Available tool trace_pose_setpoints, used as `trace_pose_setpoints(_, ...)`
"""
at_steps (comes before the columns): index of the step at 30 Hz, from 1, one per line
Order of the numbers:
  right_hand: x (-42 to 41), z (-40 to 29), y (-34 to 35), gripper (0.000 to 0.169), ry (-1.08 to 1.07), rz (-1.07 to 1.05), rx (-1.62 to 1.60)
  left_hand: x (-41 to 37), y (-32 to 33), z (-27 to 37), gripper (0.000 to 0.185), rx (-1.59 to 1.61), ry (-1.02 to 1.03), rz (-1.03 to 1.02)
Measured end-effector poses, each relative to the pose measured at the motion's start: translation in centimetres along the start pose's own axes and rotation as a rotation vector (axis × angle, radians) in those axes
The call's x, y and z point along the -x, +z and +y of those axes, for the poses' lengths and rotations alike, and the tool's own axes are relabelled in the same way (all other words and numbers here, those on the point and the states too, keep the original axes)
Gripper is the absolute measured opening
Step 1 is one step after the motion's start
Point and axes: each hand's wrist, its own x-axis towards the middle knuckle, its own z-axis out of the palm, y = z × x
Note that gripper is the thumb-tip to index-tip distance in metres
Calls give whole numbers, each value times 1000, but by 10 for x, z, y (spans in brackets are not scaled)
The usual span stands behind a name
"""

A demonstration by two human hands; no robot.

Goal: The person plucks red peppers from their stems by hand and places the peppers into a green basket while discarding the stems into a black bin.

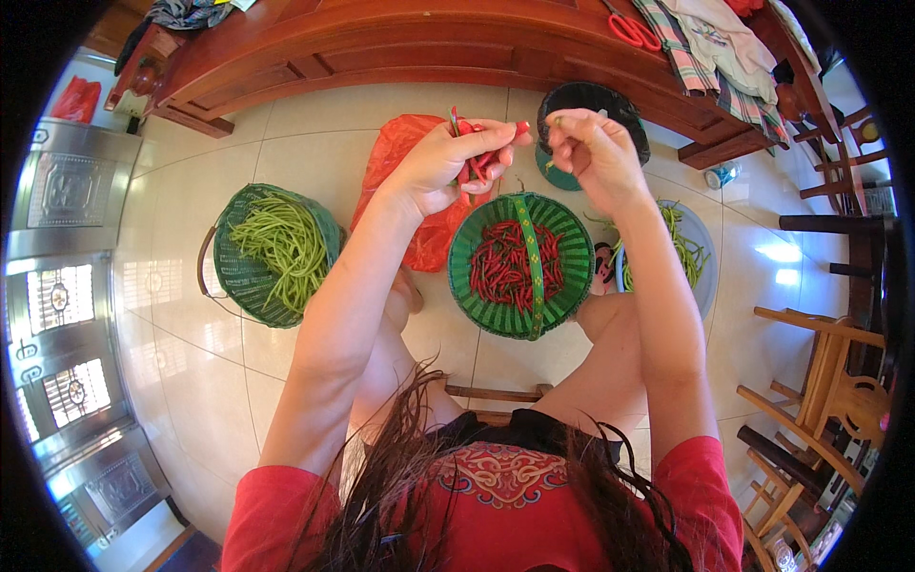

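Several red chili peppers (477, 166) are gripped in my left hand (457, 161), one held out between thumb and forefinger with its pale end facing right. Close to its right, my right hand (597, 154) pinches a small greenish piece, perhaps a chili stem (557, 122), between thumb and fingertip. Below both hands, a green woven basket (572, 300) with a patterned band handle holds many red chilies (511, 264). A red plastic bag (389, 154) lies on the floor partly behind my left hand and forearm. Beyond my right hand is a green bin with a black liner (625, 118).
Long green beans (282, 247) fill a green basket (229, 279) at left. More green beans (683, 247) lie in a grey-blue basin (704, 286) at right, partly behind my forearm. Red-handled scissors (632, 32) rest on the wooden bench (429, 64). A can (720, 175) lies beneath it; wooden chairs (822, 379) stand right.
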Motion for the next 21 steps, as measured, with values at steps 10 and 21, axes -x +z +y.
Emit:
trace_pose_setpoints(10,-32,-12,-66,32,-301,550,1218,0,-9,0,31,185,-122,-8)
trace_pose_setpoints(21,-9,11,19,19,49,-65,375,-3,-8,-9,27,271,-180,116)
